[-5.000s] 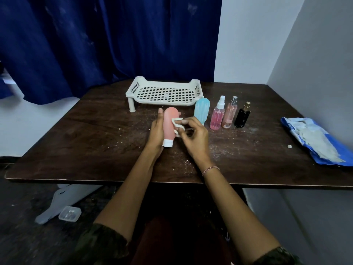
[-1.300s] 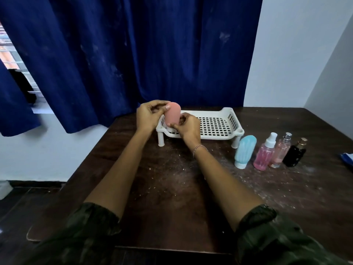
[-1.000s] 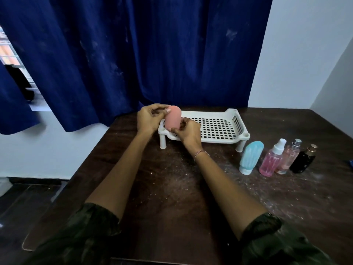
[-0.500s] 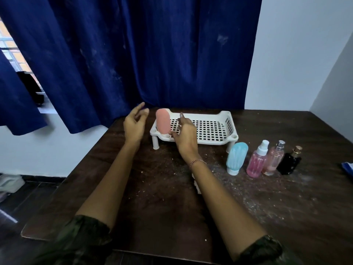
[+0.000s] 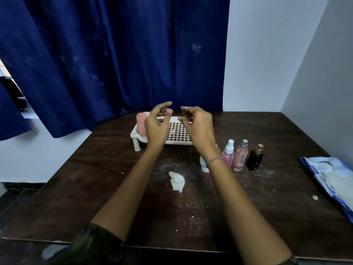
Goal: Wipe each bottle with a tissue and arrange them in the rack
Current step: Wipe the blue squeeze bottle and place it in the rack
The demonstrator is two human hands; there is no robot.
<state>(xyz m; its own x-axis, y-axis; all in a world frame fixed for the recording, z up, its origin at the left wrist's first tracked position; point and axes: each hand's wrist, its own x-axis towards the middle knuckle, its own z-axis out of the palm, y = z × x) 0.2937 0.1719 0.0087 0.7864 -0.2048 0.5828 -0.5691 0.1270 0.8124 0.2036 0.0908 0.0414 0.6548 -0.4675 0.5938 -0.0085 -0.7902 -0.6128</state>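
Note:
The pink bottle (image 5: 141,124) stands upright in the left end of the white perforated rack (image 5: 176,131) at the back of the table. My left hand (image 5: 157,124) and my right hand (image 5: 197,127) hover in front of the rack, fingers spread and curled, holding nothing. A crumpled white tissue (image 5: 177,181) lies on the table between my forearms. The light blue bottle (image 5: 203,163) is mostly hidden behind my right wrist. To its right stand a pink spray bottle (image 5: 228,153), a clear pink perfume bottle (image 5: 240,155) and a black bottle (image 5: 255,158).
The dark wooden table (image 5: 118,188) is dusted with white crumbs. A blue and white tissue pack (image 5: 333,178) lies at the right edge, with a small white scrap (image 5: 314,197) near it. A dark blue curtain (image 5: 114,54) hangs behind the rack.
Both hands let go of the pink bottle, which now stands alone in the rack, and drew back and rightward. The tissue now lies on the table.

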